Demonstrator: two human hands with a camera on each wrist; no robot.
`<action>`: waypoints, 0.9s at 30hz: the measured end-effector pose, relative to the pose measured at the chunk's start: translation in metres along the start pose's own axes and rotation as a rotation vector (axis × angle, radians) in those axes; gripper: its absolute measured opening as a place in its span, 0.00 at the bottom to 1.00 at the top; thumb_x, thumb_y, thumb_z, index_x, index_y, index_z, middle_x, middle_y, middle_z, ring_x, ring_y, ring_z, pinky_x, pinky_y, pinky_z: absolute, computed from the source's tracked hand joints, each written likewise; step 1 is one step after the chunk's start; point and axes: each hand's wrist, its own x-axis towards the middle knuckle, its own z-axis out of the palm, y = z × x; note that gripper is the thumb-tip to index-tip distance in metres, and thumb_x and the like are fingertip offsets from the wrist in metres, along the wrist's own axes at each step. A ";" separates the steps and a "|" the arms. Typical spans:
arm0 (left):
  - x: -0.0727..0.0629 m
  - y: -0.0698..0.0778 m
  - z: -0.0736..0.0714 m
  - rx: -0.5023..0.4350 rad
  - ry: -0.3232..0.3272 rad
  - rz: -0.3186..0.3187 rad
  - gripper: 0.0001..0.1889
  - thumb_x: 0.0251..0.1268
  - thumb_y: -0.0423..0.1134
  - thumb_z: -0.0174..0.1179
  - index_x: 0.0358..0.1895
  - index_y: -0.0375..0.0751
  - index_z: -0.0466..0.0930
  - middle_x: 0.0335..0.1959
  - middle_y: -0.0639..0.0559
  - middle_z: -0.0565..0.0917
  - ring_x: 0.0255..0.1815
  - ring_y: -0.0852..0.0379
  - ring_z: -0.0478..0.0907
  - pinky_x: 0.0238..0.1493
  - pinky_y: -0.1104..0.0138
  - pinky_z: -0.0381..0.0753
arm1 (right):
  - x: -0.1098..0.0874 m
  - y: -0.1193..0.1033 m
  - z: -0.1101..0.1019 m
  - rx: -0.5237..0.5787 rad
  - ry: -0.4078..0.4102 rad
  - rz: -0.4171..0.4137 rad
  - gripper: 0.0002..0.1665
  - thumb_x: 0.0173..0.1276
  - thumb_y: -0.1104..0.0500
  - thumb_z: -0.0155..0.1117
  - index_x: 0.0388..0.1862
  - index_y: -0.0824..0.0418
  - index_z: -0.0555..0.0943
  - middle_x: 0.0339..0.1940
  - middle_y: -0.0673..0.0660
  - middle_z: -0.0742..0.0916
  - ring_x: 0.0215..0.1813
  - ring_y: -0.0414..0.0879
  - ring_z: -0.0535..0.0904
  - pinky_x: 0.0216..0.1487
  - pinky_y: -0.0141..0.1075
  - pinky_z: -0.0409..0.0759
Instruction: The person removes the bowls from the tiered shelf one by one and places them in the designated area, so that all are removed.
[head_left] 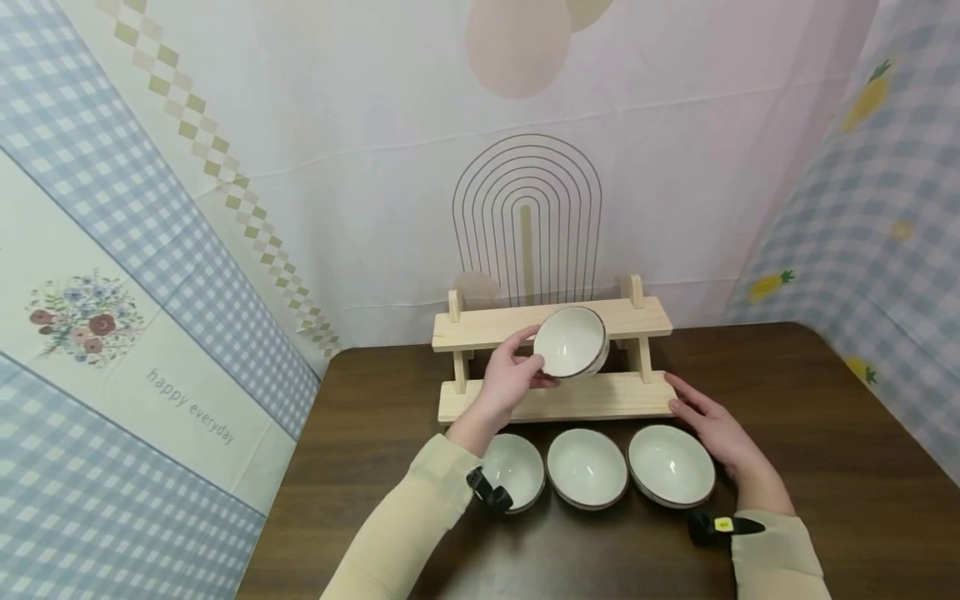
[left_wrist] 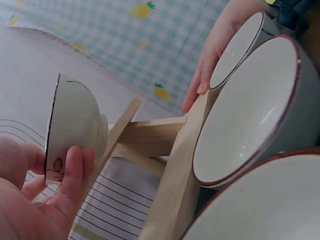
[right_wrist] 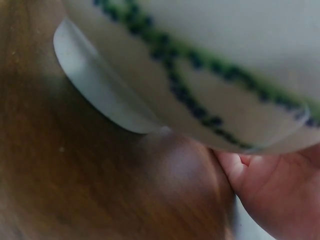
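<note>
My left hand (head_left: pixel 504 385) pinches the edge of a white bowl (head_left: pixel 572 343) with a dark rim, fingers on its outer wall and thumb at the rim. The bowl is tilted, its inside facing the head camera, in front of the upper shelf (head_left: pixel 487 328) of a pale wooden two-tier rack. In the left wrist view, a small brown motif shows on the held bowl (left_wrist: pixel 75 120) beside the fingers. My right hand (head_left: pixel 712 429) touches the right end of the lower shelf (head_left: pixel 585 400) with extended fingers. The right wrist view shows a bowl's green-and-blue patterned side (right_wrist: pixel 200 85) partly covering that hand.
Three more white bowls stand in a row before the rack on the dark wooden table (head_left: pixel 360 467): a left bowl (head_left: pixel 521 462) partly behind my left wrist, a middle bowl (head_left: pixel 587 468) and a right bowl (head_left: pixel 671 465) beside my right hand. A printed cloth (head_left: pixel 375 208) hangs behind.
</note>
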 end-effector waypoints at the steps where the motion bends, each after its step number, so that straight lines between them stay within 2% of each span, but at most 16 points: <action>1: -0.002 -0.001 -0.002 0.006 -0.007 -0.003 0.32 0.70 0.24 0.55 0.77 0.47 0.74 0.39 0.35 0.91 0.31 0.49 0.91 0.47 0.52 0.92 | 0.000 0.000 0.000 -0.001 0.001 -0.002 0.44 0.86 0.38 0.52 0.90 0.51 0.52 0.87 0.73 0.54 0.84 0.76 0.48 0.76 0.76 0.49; 4: -0.008 -0.004 -0.007 0.027 -0.025 -0.004 0.32 0.71 0.25 0.54 0.78 0.48 0.73 0.40 0.35 0.91 0.32 0.48 0.91 0.46 0.55 0.92 | 0.000 0.000 0.000 -0.005 0.002 -0.009 0.44 0.86 0.38 0.52 0.90 0.51 0.52 0.87 0.73 0.55 0.84 0.76 0.49 0.76 0.76 0.50; 10: -0.019 -0.010 -0.023 0.054 -0.050 0.008 0.33 0.72 0.25 0.54 0.79 0.48 0.71 0.43 0.34 0.91 0.34 0.46 0.92 0.47 0.55 0.92 | 0.001 0.000 0.001 -0.003 0.004 -0.022 0.43 0.86 0.39 0.52 0.90 0.52 0.52 0.87 0.74 0.55 0.84 0.75 0.50 0.77 0.76 0.51; 19: -0.036 -0.015 -0.052 0.069 -0.048 0.004 0.34 0.70 0.24 0.53 0.79 0.44 0.70 0.46 0.33 0.90 0.34 0.49 0.91 0.45 0.54 0.92 | 0.001 0.000 0.000 -0.002 0.005 -0.013 0.44 0.86 0.38 0.52 0.90 0.52 0.52 0.86 0.74 0.55 0.84 0.76 0.50 0.76 0.76 0.50; 27: -0.057 -0.018 -0.082 0.116 -0.046 -0.006 0.35 0.68 0.23 0.52 0.79 0.42 0.70 0.41 0.33 0.90 0.31 0.50 0.90 0.42 0.54 0.92 | 0.001 -0.001 0.001 -0.001 0.007 0.001 0.44 0.86 0.37 0.52 0.90 0.51 0.52 0.87 0.74 0.55 0.84 0.76 0.49 0.77 0.76 0.49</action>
